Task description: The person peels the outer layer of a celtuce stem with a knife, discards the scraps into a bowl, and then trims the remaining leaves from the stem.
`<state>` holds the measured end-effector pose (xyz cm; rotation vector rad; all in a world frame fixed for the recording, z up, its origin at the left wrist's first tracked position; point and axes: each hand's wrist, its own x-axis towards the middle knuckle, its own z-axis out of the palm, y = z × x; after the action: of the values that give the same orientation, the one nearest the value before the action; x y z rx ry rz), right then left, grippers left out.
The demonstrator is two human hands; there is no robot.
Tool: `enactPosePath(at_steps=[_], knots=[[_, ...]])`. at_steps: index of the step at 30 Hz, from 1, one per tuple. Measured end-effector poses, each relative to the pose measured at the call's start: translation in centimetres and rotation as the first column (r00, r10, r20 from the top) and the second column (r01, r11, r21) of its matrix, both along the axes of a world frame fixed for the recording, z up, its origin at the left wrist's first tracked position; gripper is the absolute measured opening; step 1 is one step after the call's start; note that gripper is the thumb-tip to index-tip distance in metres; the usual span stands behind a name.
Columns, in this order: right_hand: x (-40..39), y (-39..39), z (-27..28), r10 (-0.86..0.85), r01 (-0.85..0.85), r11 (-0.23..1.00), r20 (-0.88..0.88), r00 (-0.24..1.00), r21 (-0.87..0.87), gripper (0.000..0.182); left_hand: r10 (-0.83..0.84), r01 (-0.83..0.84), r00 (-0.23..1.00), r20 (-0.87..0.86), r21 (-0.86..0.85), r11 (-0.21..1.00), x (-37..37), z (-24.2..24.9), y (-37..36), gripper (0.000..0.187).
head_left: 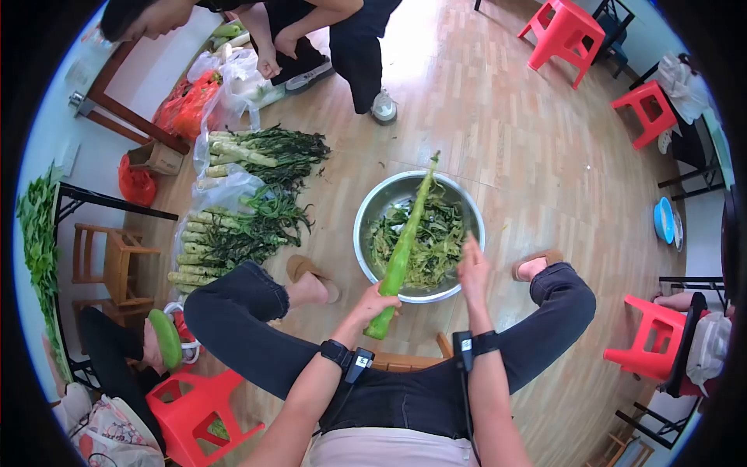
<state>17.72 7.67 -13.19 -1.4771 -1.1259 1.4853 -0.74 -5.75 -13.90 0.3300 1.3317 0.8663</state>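
My left hand (379, 303) is wrapped round the thick lower end of a long green celtuce stem (402, 253). The stem slants up and away across a round metal basin (364, 268), its thin tip reaching past the far rim. Inside the basin lies a heap of green peelings and leaves (436, 245). Over the basin's right rim, my right hand (472, 272) is closed, apart from the stem; its fingers are slightly blurred, and whatever they hold, if anything, is not visible.
Several leafy celtuce stems (226, 226) lie on plastic at the left. Beyond them are a red bag (191, 105) and another person in dark trousers (356, 62). Red stools (564, 35) stand on the right, another red stool (183, 412) at lower left, near a wooden chair (128, 261).
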Motion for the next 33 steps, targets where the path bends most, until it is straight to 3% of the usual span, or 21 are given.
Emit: enactPosePath(at_steps=[2,3,5,8,15,26,32,33], knots=[[-0.8,-2.1,-0.8,0.119,-0.226,0.938,0.367,0.922,0.262,0.039,0.028,-0.028,0.999,-0.015,0.019,0.999,0.2,-0.5,0.1,0.046],[-1.1,-3.2,-1.6,0.151,-0.302,0.901,0.429,0.891,0.311,0.039,0.061,-0.06,0.998,-0.033,0.032,0.998,0.2,-0.6,0.2,0.046],[-2.0,-5.1,1.2,0.342,-0.442,0.896,0.577,0.742,0.037,0.039,0.038,-0.036,0.998,-0.052,0.037,0.999,-0.1,-0.3,0.3,0.047],[-2.9,-6.4,1.4,0.339,-0.557,0.817,0.658,0.672,0.148,0.041,-0.02,0.026,0.995,-0.099,0.057,0.998,-0.3,0.0,0.3,0.049],[-2.9,-5.6,0.1,0.209,-0.559,0.773,0.711,0.671,0.301,0.043,-0.107,0.132,0.973,-0.205,0.114,0.985,0.2,-0.4,0.5,0.052],[-3.0,-4.6,-0.2,0.222,-0.571,0.755,0.694,0.685,0.322,0.047,-0.04,0.059,0.986,-0.163,0.112,0.992,0.6,0.4,0.3,0.05],[-2.8,-3.7,-0.7,0.256,-0.49,0.86,0.707,0.659,0.145,0.041,-0.11,0.136,0.97,-0.218,0.105,0.985,0.6,0.8,-0.2,0.048],[-2.3,-2.9,-1.7,0.18,-0.323,0.929,0.537,0.824,0.183,0.039,-0.121,0.162,0.954,-0.274,0.132,0.978,0.7,0.1,-0.7,0.048]])
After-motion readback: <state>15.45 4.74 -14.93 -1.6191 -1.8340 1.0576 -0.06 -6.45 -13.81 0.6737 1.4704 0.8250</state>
